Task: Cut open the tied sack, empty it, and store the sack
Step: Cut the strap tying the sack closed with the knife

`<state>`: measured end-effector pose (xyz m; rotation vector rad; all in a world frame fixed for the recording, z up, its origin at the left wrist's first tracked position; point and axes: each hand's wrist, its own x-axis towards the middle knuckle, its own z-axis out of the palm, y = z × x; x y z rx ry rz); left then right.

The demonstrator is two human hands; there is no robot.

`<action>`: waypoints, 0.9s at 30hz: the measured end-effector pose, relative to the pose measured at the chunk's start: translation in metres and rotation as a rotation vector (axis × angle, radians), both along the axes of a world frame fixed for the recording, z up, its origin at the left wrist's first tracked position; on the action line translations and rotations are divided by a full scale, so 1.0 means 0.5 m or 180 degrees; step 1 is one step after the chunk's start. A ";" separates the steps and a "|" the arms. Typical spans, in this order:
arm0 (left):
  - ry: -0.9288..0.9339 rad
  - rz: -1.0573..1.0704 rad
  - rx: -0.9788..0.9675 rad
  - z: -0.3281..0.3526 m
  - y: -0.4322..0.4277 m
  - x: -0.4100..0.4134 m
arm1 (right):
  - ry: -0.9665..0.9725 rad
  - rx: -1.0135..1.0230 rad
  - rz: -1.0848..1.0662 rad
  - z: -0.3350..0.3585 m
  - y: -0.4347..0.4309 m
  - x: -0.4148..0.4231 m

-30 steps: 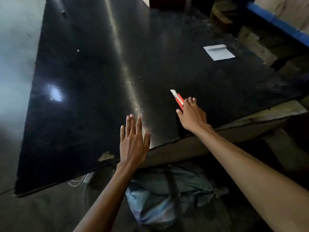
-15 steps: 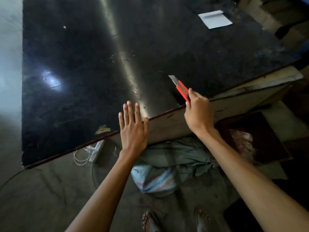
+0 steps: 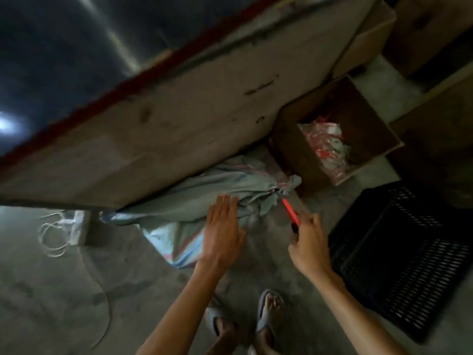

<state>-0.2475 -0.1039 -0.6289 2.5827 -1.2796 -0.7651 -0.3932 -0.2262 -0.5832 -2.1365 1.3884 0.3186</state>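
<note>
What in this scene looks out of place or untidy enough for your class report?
Two things stand out. The sack lies slumped on the floor, partly tucked under the table edge. A loose white cable coils on the floor left of it, a possible trip hazard. Nothing looks spilled.

Sack: pale grey-green woven sack (image 3: 204, 190) with faint coloured stripes lies on the concrete floor (image 3: 64, 290), partly under the edge of the dark-topped table (image 3: 166, 106); neck (image 3: 281, 187) bunched and tied.
Left hand: left hand (image 3: 221, 233), fingers straight, rests flat on the sack near the tied neck.
Right hand: right hand (image 3: 308, 245) grips a red utility knife (image 3: 290, 212); knife tip at the tied neck, contact blurred.
Cardboard box: brown open box (image 3: 289, 149) just beside the neck, holding red-and-white plastic wrappers (image 3: 327, 147).
Crate: black perforated plastic crate (image 3: 399, 252) on the right.
Floor items: white coiled cable (image 3: 55, 234) at left; feet in grey sandals (image 3: 267, 311) below.
</note>
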 end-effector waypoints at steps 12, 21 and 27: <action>-0.0974 -0.1378 0.0118 -0.665 -0.398 0.008 | -0.1219 -0.0159 -0.1822 -0.664 -0.072 -0.043; -0.1025 -0.1260 -0.0407 -0.744 -0.453 0.067 | -0.2479 -0.0969 -0.2065 -0.779 -0.051 0.014; -0.0421 -0.0604 -0.1263 -0.614 -0.351 0.111 | -0.3251 -0.1444 -0.1792 -0.669 -0.033 0.057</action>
